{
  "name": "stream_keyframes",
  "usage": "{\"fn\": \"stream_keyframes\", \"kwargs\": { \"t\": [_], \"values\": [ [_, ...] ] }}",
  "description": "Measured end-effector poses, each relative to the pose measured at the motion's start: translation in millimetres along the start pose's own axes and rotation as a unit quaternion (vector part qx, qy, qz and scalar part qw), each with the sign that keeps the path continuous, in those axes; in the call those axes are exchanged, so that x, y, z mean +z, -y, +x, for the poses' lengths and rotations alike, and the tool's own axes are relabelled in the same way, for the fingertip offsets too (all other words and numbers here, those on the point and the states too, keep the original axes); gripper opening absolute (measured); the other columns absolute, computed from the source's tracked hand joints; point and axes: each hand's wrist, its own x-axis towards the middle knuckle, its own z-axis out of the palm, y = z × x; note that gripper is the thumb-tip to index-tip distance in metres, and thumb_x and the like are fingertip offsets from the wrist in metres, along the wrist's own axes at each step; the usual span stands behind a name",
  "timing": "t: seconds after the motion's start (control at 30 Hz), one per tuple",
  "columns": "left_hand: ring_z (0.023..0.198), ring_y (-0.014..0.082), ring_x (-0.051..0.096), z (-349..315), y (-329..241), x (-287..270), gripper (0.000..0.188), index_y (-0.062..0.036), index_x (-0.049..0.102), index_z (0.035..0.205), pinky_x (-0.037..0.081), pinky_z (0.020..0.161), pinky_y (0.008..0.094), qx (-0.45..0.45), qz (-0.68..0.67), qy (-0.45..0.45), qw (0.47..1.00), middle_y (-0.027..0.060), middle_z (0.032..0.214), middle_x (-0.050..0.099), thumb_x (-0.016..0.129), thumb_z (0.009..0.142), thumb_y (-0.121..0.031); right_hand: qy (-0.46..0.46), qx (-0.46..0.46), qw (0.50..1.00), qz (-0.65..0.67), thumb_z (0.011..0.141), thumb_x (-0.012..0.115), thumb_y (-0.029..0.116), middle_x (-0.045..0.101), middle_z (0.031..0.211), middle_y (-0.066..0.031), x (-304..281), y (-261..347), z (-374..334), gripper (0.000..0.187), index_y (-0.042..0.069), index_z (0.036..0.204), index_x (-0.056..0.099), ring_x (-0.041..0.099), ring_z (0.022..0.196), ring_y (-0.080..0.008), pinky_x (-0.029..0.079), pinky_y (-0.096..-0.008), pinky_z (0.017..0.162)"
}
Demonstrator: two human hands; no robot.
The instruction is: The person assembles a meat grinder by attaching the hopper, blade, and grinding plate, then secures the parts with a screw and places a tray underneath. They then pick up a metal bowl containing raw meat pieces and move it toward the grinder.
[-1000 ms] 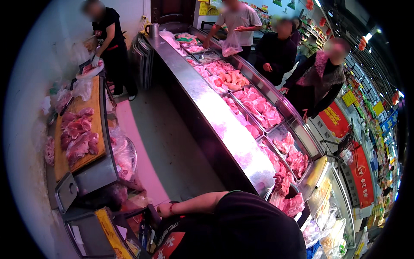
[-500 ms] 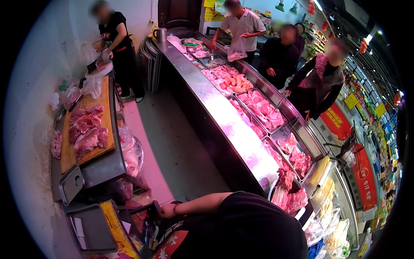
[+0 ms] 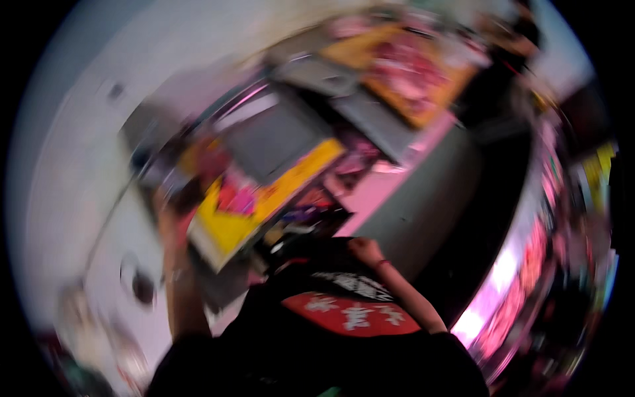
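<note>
The view is smeared by motion. My left hand [image 3: 173,215] reaches up beside a yellow-topped stand [image 3: 221,235], close to a dark, blurred thing; its fingers are too smeared to read. On that stand lie a grey tray [image 3: 271,142] and a bright pink item [image 3: 237,198] whose kind I cannot make out. My right hand [image 3: 364,250], with a red band at the wrist, is close to the front of my black apron [image 3: 317,281]. Its fingers look curled in, and whatever may be in them is hidden.
Farther off, pieces of raw meat [image 3: 407,66] lie on a wooden cutting board [image 3: 347,49]. Another person in black [image 3: 493,86] stands beyond it. A lit metal counter [image 3: 486,301] with meat runs along the right. A white wall [image 3: 86,132] bounds the left.
My view has swung left and downward, toward the yellow-topped stand. My left arm has come into view. My right hand has left the dark drawer-like edge and is now near my apron.
</note>
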Motion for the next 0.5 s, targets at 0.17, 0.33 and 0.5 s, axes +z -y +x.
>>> {"fn": "stream_keyframes", "kwargs": {
  "t": [0.17,0.33,0.5],
  "values": [
    [0.120,0.0263,0.050,-47,-5,15,0.054,-0.0004,0.036,0.141,0.039,0.100,0.0357,0.421,0.465,-0.282,0.726,0.0148,0.133,0.050,0.050,0.099,-0.031,-0.004,-0.230,0.973,0.016,0.096,0.055,0.018,0.065,0.077,-0.0050,34,173,-12,0.023,-0.003,0.099,0.064,0.060,0.068,-0.0098,0.049,-0.0242,0.060],
    [0.123,0.0242,0.046,-21,38,-6,0.076,-0.0036,0.032,0.143,0.032,0.105,0.0444,0.340,0.035,-0.173,0.924,0.0137,0.139,0.043,0.048,0.092,-0.058,-0.067,-0.591,0.800,-0.075,0.087,0.064,0.015,0.060,0.114,-0.0202,50,373,0,0.032,-0.003,0.113,0.057,0.059,0.100,-0.0346,0.048,-0.0399,0.088],
    [0.114,0.0222,0.056,-11,42,8,0.073,-0.0049,0.049,0.130,0.042,0.098,0.0387,0.092,-0.168,-0.036,0.981,0.0117,0.125,0.058,0.039,0.092,-0.066,-0.068,-0.587,0.797,-0.121,0.089,0.062,0.025,0.058,0.113,-0.0248,149,449,-11,0.042,-0.006,0.116,0.056,0.055,0.105,-0.0404,0.044,-0.0420,0.094]
  ]
}}
